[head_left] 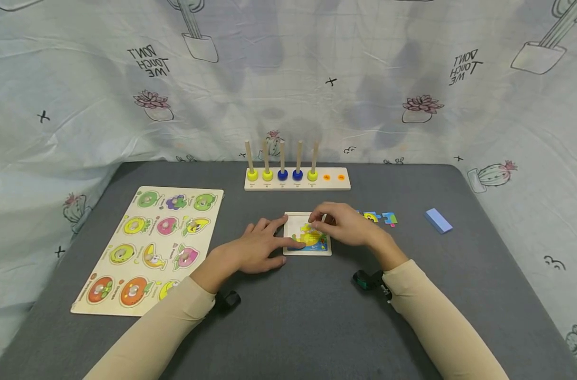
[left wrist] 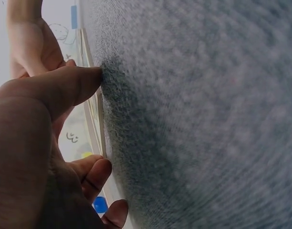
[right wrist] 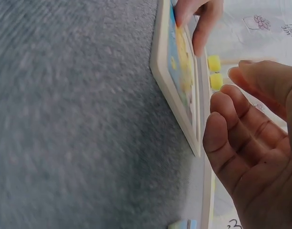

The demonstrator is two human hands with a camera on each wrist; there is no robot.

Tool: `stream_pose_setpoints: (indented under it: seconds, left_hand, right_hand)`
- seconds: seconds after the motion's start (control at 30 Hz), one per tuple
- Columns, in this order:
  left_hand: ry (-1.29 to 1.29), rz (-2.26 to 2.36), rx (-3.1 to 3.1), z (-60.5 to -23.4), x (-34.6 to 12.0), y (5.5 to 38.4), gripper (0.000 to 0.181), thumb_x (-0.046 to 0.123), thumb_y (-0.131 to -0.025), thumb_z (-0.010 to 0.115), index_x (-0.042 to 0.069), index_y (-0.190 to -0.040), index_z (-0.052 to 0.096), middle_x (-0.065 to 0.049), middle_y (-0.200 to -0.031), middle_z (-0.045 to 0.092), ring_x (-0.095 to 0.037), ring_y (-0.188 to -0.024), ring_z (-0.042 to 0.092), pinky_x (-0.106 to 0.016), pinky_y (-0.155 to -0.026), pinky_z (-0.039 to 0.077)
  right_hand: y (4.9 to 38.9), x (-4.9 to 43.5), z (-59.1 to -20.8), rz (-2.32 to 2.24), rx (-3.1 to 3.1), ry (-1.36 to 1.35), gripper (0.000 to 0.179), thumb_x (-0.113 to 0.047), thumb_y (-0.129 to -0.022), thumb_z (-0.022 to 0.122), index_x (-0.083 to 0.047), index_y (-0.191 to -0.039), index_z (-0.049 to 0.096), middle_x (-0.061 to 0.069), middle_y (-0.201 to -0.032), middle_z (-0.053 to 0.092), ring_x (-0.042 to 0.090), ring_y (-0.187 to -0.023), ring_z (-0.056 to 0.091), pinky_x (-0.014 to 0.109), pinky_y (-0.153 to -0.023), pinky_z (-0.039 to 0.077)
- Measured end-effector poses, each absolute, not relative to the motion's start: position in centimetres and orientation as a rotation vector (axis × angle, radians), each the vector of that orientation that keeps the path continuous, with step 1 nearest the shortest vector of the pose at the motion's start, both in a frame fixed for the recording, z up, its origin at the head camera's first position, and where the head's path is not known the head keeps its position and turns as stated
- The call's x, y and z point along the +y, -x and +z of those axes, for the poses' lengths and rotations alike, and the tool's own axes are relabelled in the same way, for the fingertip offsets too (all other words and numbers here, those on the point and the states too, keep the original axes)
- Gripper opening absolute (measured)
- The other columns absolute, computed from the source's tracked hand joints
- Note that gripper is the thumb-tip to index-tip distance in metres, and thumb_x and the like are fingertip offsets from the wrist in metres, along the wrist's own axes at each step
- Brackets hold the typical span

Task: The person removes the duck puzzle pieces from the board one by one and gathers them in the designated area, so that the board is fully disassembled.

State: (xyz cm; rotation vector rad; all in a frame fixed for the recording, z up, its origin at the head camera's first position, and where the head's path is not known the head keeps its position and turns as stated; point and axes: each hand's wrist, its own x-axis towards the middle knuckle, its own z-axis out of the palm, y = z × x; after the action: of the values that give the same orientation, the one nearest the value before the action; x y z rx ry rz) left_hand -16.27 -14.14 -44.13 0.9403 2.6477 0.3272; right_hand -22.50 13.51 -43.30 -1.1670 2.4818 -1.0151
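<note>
A small square jigsaw puzzle (head_left: 308,252) with a pale frame lies on the table, showing a yellow and blue picture partly covered by hands. My left hand (head_left: 257,248) is spread beside it, one fingertip over the picture and another at the top left corner. In the left wrist view, the left thumb (left wrist: 79,83) lies along the frame's edge. Over the puzzle's right side, my right hand (head_left: 347,224) has its fingers bent. In the right wrist view the right thumb (right wrist: 265,76) overlaps a fingertip; I cannot tell whether a piece is pinched there.
Loose puzzle pieces (head_left: 390,218) lie to the right of the right hand. Behind the puzzle stands a counting board with pegs (head_left: 333,184) and coloured rings. A fruit board (head_left: 167,248) is at the left. A blue block (head_left: 439,220) lies at the right.
</note>
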Motion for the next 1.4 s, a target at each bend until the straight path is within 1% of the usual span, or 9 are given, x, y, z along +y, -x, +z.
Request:
stream_pose_setpoints:
  seconds: [0.23, 0.5, 0.77, 1.03, 1.27, 1.4]
  left_hand:
    - [-0.938, 0.348, 2.635, -43.9, -14.1, 16.3, 0.048, 0.043, -0.105, 0.057, 0.052, -0.151, 0.045, -0.009, -0.173, 0.010, -0.032, -0.136, 0.034, -0.050, -0.094, 0.034]
    - [-0.932, 0.352, 2.630, -43.9, -14.0, 16.4, 0.048, 0.044, -0.104, 0.058, 0.053, -0.150, 0.045, -0.009, -0.173, 0.011, -0.032, -0.136, 0.035, -0.050, -0.095, 0.034]
    - [-0.924, 0.363, 2.619, -43.8, -14.0, 16.5, 0.049, 0.043, -0.104, 0.058, 0.052, -0.151, 0.046, -0.008, -0.173, 0.011, -0.032, -0.137, 0.034, -0.052, -0.096, 0.034]
    - [-0.937, 0.357, 2.625, -43.8, -14.1, 16.5, 0.049, 0.043, -0.105, 0.057, 0.052, -0.151, 0.045, -0.009, -0.173, 0.011, -0.033, -0.137, 0.034, -0.050, -0.094, 0.034]
    - [-0.944, 0.371, 2.628, -44.0, -14.2, 16.5, 0.049, 0.043, -0.105, 0.058, 0.051, -0.151, 0.046, -0.009, -0.173, 0.011, -0.034, -0.137, 0.034, -0.051, -0.094, 0.034]
    - [-0.948, 0.373, 2.627, -44.0, -14.2, 16.5, 0.048, 0.043, -0.105, 0.057, 0.051, -0.151, 0.046, -0.009, -0.173, 0.011, -0.034, -0.137, 0.034, -0.051, -0.094, 0.034]
  right_hand:
    - [22.9, 13.0, -43.8, -1.070, 2.427, 1.163, 0.019, -0.021, -0.106, 0.060, -0.010, -0.117, 0.071, 0.000, -0.101, 0.069, 0.018, -0.077, 0.062, 0.035, -0.070, 0.051]
    - [23.1, 12.5, -44.1, -1.044, 2.443, 1.133, 0.018, -0.022, -0.106, 0.060, -0.014, -0.118, 0.071, -0.004, -0.103, 0.067, 0.016, -0.079, 0.061, 0.036, -0.072, 0.052]
    - [23.2, 12.4, -44.2, -1.046, 2.433, 1.135, 0.017, -0.019, -0.105, 0.062, -0.013, -0.118, 0.070, -0.002, -0.108, 0.066, 0.012, -0.079, 0.061, 0.033, -0.072, 0.052]
    - [23.2, 12.2, -44.2, -1.025, 2.425, 1.128, 0.020, -0.019, -0.106, 0.060, -0.011, -0.121, 0.070, 0.001, -0.107, 0.069, 0.012, -0.073, 0.061, 0.034, -0.069, 0.050]
    - [23.3, 12.2, -44.1, -1.018, 2.411, 1.101, 0.021, -0.019, -0.106, 0.060, -0.012, -0.122, 0.070, 0.001, -0.110, 0.071, 0.012, -0.079, 0.064, 0.034, -0.074, 0.052]
    - [23.2, 12.3, -44.1, -1.037, 2.402, 1.094, 0.021, -0.018, -0.106, 0.060, -0.010, -0.123, 0.069, 0.002, -0.113, 0.070, 0.013, -0.082, 0.065, 0.035, -0.075, 0.053]
